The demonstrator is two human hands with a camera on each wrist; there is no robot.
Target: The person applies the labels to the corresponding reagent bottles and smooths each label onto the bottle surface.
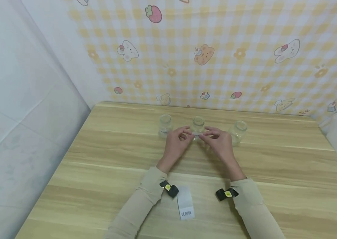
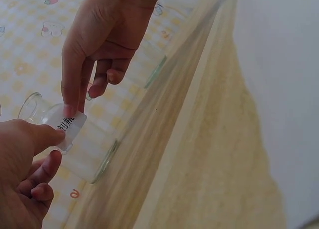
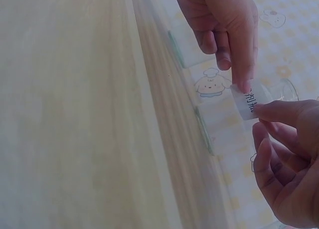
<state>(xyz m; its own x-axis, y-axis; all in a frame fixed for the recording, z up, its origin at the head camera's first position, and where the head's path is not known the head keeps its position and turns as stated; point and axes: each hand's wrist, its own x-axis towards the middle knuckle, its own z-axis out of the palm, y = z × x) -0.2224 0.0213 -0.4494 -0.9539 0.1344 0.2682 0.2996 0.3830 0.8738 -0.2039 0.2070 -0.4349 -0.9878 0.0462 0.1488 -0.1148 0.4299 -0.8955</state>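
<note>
A small white label [image 2: 75, 128] with dark lettering is stretched between both hands. My left hand [image 1: 177, 142] pinches one end between thumb and finger, and my right hand [image 1: 220, 142] pinches the other. Right behind the label stands the middle clear glass jar [image 1: 198, 122], open at the top; in the left wrist view the label overlaps its side. Another glass jar [image 1: 166, 122], with dark marks low on its front, stands beyond my left hand. A third glass jar [image 1: 240, 126] is just beyond my right hand, partly hidden by it.
A white paper strip [image 1: 185, 199] with dark lettering at its near end lies on the wooden table [image 1: 97, 186] between the forearms. Behind the table hangs a yellow checked cloth [image 1: 180, 59] with cartoon prints. A pale wall [image 1: 37, 99] borders the left side.
</note>
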